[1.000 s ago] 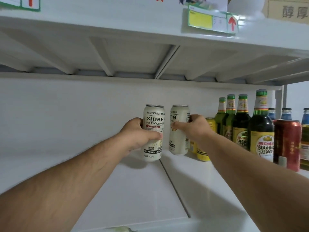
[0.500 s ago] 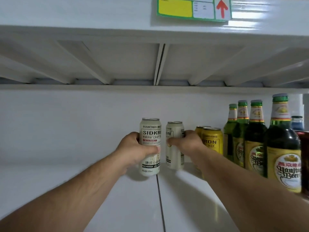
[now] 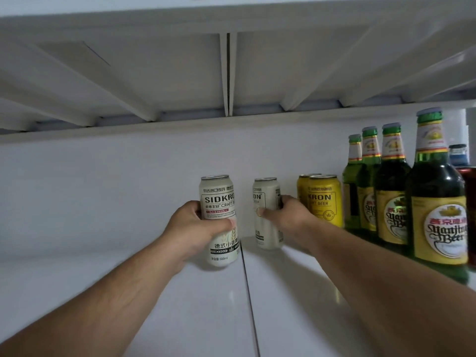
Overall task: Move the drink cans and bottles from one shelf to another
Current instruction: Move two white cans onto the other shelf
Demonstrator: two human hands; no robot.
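**Two white cans in hand, most stock not yet shifted**

L hand [image 3: 198, 228] wraps the near white aluminium SIDKRON beer can [image 3: 219, 220], held just over the white shelf board [image 3: 180, 305] beside the seam. R hand [image 3: 288, 217] clamps a 2nd white can [image 3: 266, 212] further back; can't tell if its base is lifted or resting. Judged early/mid-task: yellow SIDKRON cans [image 3: 325, 199], green glass Yanjing beer bottles [image 3: 435, 202] and a red can [image 3: 470, 215] at the R edge stand untouched. Can't tell if this is the source or target shelf.
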